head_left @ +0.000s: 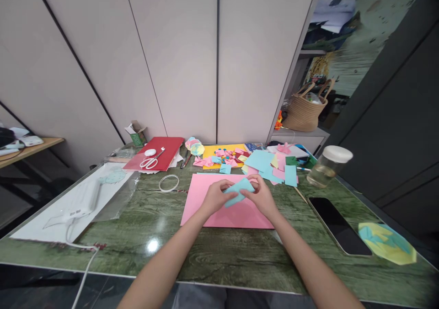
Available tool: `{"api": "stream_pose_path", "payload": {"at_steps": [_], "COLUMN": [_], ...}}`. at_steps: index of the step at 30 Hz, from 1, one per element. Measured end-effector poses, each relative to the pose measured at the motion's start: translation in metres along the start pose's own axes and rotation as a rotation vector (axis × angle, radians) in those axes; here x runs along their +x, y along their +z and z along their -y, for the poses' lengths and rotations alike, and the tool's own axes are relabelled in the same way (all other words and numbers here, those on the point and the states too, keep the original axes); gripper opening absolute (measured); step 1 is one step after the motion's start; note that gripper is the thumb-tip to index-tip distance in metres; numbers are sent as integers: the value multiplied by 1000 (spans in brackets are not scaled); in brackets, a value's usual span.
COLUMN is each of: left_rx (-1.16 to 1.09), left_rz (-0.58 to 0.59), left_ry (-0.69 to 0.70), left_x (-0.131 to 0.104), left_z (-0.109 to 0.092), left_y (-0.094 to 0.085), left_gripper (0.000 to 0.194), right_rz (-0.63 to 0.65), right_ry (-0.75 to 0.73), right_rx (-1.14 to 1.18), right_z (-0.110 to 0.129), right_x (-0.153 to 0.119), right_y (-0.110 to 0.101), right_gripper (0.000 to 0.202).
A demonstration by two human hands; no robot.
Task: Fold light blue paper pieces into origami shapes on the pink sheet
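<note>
A light blue piece of paper (239,192), which looks folded, is held up at a tilt between my two hands. My left hand (218,195) pinches its left end, thumb across the front. On the right end, my right hand (259,194) grips it with the thumb in front and the fingers behind the top edge. Below both hands lies a pink sheet (202,204) on the green table (161,236). Some fingers are hidden behind the paper.
Behind the pink sheet are loose blue sheets (259,159) and small folded pieces on yellow paper (209,151). Scissors (150,162) lie on a red folder (171,146). To the right are a jar (322,174), a phone (338,224) and a yellow-blue paper piece (387,245). A power strip (88,199) lies left.
</note>
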State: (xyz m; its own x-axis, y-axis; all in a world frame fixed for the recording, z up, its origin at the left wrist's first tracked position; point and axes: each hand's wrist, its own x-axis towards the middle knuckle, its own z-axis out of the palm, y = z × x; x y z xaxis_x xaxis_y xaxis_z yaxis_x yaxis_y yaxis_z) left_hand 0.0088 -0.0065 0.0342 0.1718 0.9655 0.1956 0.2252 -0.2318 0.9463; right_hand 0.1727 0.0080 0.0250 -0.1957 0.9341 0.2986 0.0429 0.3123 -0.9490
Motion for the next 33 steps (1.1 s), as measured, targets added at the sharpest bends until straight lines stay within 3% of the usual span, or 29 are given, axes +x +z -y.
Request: {"api": "stream_pose_path", "payload": {"at_steps": [2, 6, 11, 33], "left_rx": [4, -31, -75, -42], "left_rz": [-3, 18, -23, -92], "left_ry": [23, 19, 21, 49], "left_x": [0, 0, -2, -4], "left_z": [0, -3, -8, -15], "left_y": [-1, -3, -4, -2], "left_gripper": [20, 21, 30, 27], "right_rz": [-6, -70, -104, -151], "right_ry": [22, 7, 25, 34], "right_rx": [46, 5, 1, 59], "right_z": [-2, -3, -1, 2], "right_x": [1, 3, 2, -2], "right_y": [-1, -6, -8, -7], "right_gripper": [39, 20, 22, 19]}}
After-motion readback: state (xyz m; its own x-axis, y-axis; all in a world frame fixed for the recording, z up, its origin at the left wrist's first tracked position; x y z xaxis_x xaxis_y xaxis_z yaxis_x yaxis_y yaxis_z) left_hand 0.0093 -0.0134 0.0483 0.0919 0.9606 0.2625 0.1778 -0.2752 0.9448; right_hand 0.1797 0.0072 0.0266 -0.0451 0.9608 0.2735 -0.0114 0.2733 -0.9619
